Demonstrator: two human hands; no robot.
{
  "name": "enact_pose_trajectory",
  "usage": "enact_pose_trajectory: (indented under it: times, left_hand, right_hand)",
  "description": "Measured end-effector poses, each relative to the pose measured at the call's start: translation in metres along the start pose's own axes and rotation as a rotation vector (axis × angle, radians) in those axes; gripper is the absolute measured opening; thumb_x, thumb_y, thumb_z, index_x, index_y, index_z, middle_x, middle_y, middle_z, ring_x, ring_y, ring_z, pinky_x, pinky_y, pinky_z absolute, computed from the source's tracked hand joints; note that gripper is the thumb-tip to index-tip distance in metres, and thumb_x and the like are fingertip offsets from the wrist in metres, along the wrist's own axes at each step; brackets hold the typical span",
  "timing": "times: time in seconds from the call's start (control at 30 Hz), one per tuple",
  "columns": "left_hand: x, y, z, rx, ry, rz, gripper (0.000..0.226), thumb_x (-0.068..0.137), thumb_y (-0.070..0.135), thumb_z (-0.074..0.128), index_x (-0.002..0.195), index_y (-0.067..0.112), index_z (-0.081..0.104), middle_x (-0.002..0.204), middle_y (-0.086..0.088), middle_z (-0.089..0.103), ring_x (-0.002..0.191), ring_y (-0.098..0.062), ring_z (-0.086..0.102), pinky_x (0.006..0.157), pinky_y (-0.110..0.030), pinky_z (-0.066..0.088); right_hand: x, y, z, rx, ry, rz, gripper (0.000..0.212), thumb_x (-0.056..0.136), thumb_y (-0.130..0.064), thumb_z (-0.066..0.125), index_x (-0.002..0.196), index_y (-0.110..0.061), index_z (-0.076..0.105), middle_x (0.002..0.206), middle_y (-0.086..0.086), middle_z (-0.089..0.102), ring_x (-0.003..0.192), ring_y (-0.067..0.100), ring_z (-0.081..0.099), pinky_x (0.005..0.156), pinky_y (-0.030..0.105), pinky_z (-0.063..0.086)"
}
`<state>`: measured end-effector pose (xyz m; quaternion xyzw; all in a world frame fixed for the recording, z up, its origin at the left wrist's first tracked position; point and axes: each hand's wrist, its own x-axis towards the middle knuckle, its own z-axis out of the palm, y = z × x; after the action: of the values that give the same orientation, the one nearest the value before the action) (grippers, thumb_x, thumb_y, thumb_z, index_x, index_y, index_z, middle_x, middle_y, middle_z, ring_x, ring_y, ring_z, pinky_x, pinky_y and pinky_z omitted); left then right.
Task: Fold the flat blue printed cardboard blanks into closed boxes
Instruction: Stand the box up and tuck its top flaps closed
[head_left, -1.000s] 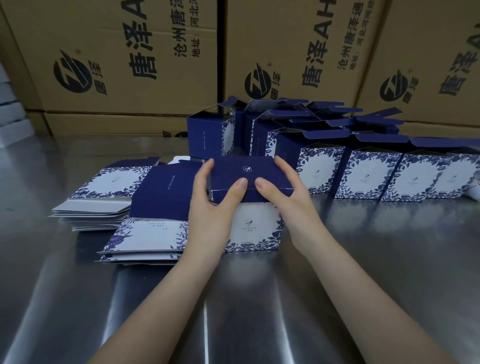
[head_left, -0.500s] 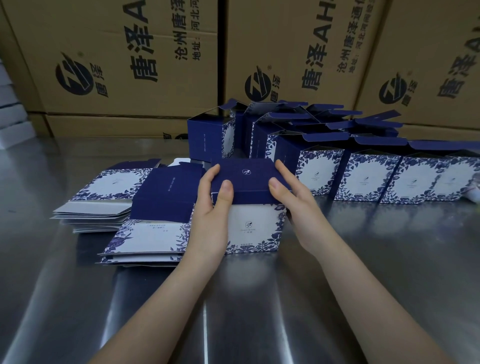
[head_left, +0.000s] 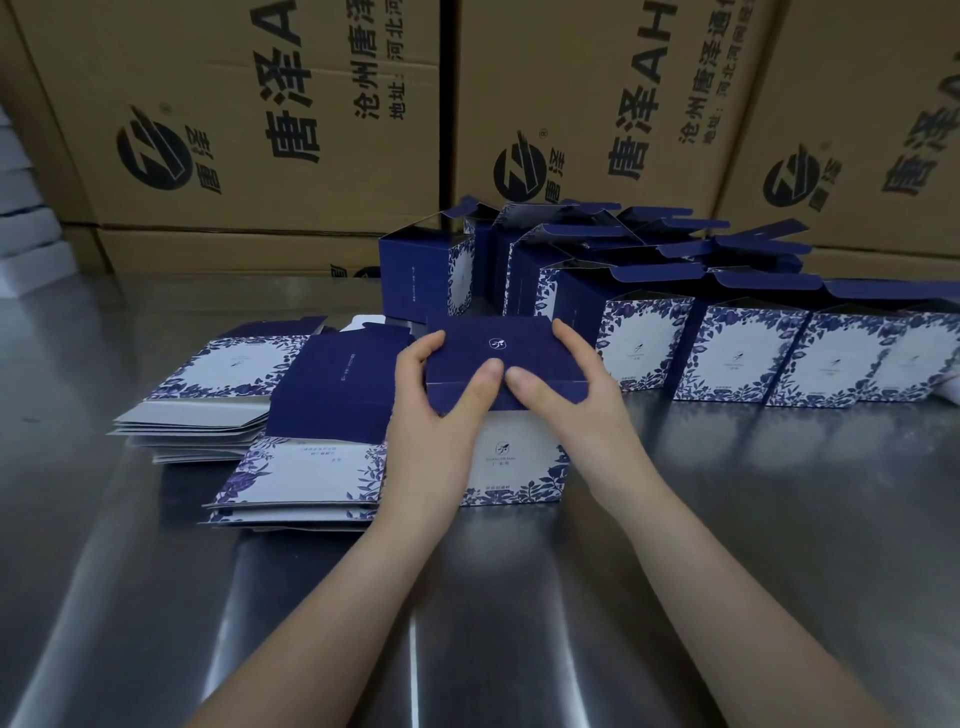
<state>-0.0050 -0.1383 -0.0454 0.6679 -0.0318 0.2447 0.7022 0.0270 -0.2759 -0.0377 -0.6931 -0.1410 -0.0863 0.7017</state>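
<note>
Big brown cartons (head_left: 260, 130) line the back of a steel tabletop (head_left: 156, 597). A cluster of open boxes (head_left: 748, 358) stands at the rear right, and flat blanks (head_left: 311, 473) lie stacked at the left. Just beside the nearer stack stands the box (head_left: 498, 348), its lid down, perhaps fully tucked. The left hand (head_left: 436, 431) and right hand (head_left: 582, 410) clamp its top, thumbs nearly touching on the front edge.
</note>
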Motion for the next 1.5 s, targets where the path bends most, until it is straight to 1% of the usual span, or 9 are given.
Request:
enact_pose_trajectory:
  times: [0.13, 0.33, 0.57, 0.63, 0.7, 0.87, 1.13, 1.33, 1.5]
  left_hand:
    - [0.000, 0.001, 0.001, -0.004, 0.011, -0.010, 0.047, 0.086, 0.045, 0.072, 0.128, 0.041, 0.050, 0.121, 0.029, 0.057, 0.100, 0.017, 0.058, 0.073, -0.003, 0.045]
    - [-0.001, 0.004, 0.002, -0.069, -0.017, -0.008, 0.038, 0.095, 0.035, 0.062, 0.131, 0.035, 0.049, 0.106, 0.033, 0.063, 0.093, 0.015, 0.062, 0.069, -0.003, 0.046]
    - [-0.003, 0.005, -0.003, -0.058, -0.070, -0.032, 0.035, 0.096, 0.032, 0.058, 0.128, 0.042, 0.048, 0.131, 0.014, 0.058, 0.116, -0.001, 0.060, 0.096, -0.028, 0.052]
    - [-0.003, 0.008, -0.005, 0.052, -0.058, 0.036, 0.036, 0.095, 0.028, 0.062, 0.124, 0.046, 0.052, 0.152, 0.007, 0.041, 0.132, 0.010, 0.041, 0.104, -0.019, 0.042]
    - [-0.003, 0.012, -0.009, 0.181, -0.050, 0.147, 0.035, 0.092, 0.022, 0.066, 0.116, 0.046, 0.058, 0.160, 0.010, 0.025, 0.126, 0.030, 0.023, 0.093, 0.002, 0.030]
    - [-0.002, 0.017, -0.015, 0.261, -0.051, 0.311, 0.023, 0.087, 0.007, 0.071, 0.090, 0.030, 0.073, 0.143, 0.011, 0.052, 0.143, -0.002, 0.034, 0.098, -0.001, 0.028]
    - [0.000, 0.016, -0.012, 0.257, -0.021, 0.313, 0.024, 0.085, 0.001, 0.072, 0.092, 0.024, 0.072, 0.122, 0.006, 0.066, 0.136, -0.011, 0.046, 0.102, -0.005, 0.031]
    - [-0.002, 0.017, -0.011, 0.231, -0.020, 0.295, 0.028, 0.086, -0.001, 0.070, 0.090, 0.027, 0.072, 0.126, 0.007, 0.063, 0.138, -0.009, 0.043, 0.093, 0.001, 0.032]
    - [-0.003, 0.018, -0.017, 0.164, -0.058, 0.234, 0.031, 0.088, 0.004, 0.069, 0.092, 0.035, 0.072, 0.132, 0.019, 0.057, 0.136, 0.007, 0.040, 0.108, -0.011, 0.034]
  right_hand:
    - [0.000, 0.000, 0.000, 0.028, 0.019, -0.008, 0.075, 0.077, -0.030, 0.080, 0.142, -0.032, 0.043, 0.119, -0.011, 0.067, 0.102, 0.002, 0.066, 0.079, 0.018, 0.054]
    - [0.001, -0.002, -0.005, -0.037, -0.040, 0.005, 0.082, 0.075, -0.045, 0.075, 0.146, -0.036, 0.037, 0.134, -0.013, 0.057, 0.118, 0.003, 0.058, 0.105, 0.035, 0.046]
    - [0.001, -0.008, -0.013, -0.092, -0.116, -0.024, 0.082, 0.073, -0.045, 0.070, 0.147, -0.030, 0.038, 0.130, -0.019, 0.055, 0.114, -0.002, 0.059, 0.097, 0.024, 0.050]
    - [-0.001, -0.009, -0.013, -0.137, -0.119, -0.107, 0.066, 0.082, -0.029, 0.072, 0.142, -0.028, 0.045, 0.138, -0.011, 0.050, 0.120, -0.001, 0.054, 0.096, 0.020, 0.049]
    - [-0.002, -0.010, -0.012, -0.224, -0.111, -0.240, 0.055, 0.083, -0.015, 0.073, 0.133, -0.030, 0.054, 0.147, -0.005, 0.040, 0.133, 0.000, 0.040, 0.105, 0.020, 0.041]
    - [-0.001, -0.013, -0.012, -0.239, -0.103, -0.406, 0.031, 0.078, 0.000, 0.075, 0.099, -0.023, 0.071, 0.127, 0.002, 0.059, 0.131, 0.019, 0.046, 0.111, 0.044, 0.035]
    - [0.004, -0.009, -0.010, -0.184, -0.048, -0.370, 0.027, 0.076, 0.000, 0.076, 0.094, -0.020, 0.073, 0.106, -0.004, 0.069, 0.123, 0.013, 0.051, 0.108, 0.029, 0.037]
    - [0.005, -0.006, -0.010, -0.204, -0.053, -0.399, 0.028, 0.077, -0.002, 0.076, 0.095, -0.022, 0.073, 0.106, -0.006, 0.069, 0.124, 0.014, 0.051, 0.109, 0.030, 0.037]
    - [0.007, -0.008, -0.021, -0.141, -0.141, -0.343, 0.031, 0.080, 0.002, 0.072, 0.096, -0.025, 0.072, 0.111, -0.006, 0.068, 0.128, 0.012, 0.049, 0.111, 0.033, 0.036]
